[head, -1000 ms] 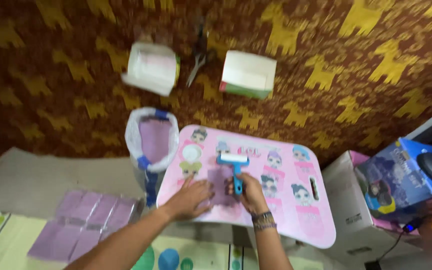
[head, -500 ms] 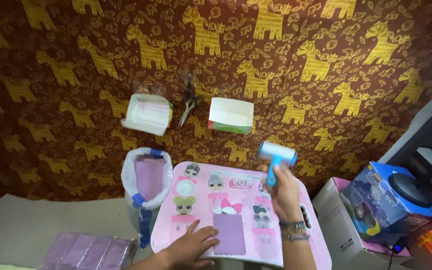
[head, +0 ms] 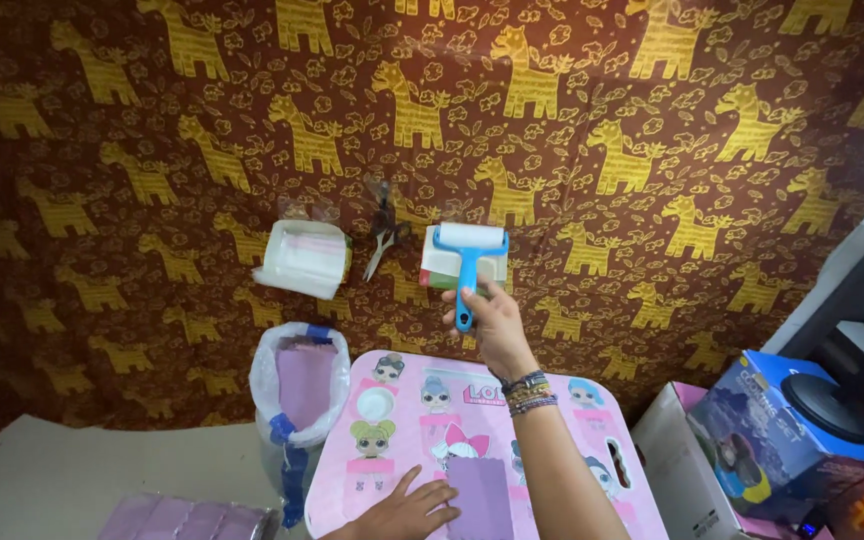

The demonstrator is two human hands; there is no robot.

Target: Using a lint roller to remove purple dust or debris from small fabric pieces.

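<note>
Horse-print cloth backs a pink desk (head: pixel 592 420). Right hand (head: pixel 487 315), grip closed around blue roller (head: pixel 468 255), above desk; left hand (head: pixel 407 510), fingers spread, flat beside purple sheet (head: pixel 480 500). Risk: unpinned sheet may shift.

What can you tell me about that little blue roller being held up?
The roller is a small hand tool with a bright blue, plastic-looking handle and fork, and a white drum set across the top. It stands upright, drum uppermost, lifted off the pink table and out over the patterned cloth, in front of a white open box. The right hand has its grip shut around the lower handle; nothing else touches it. The drum looks clean.
</note>
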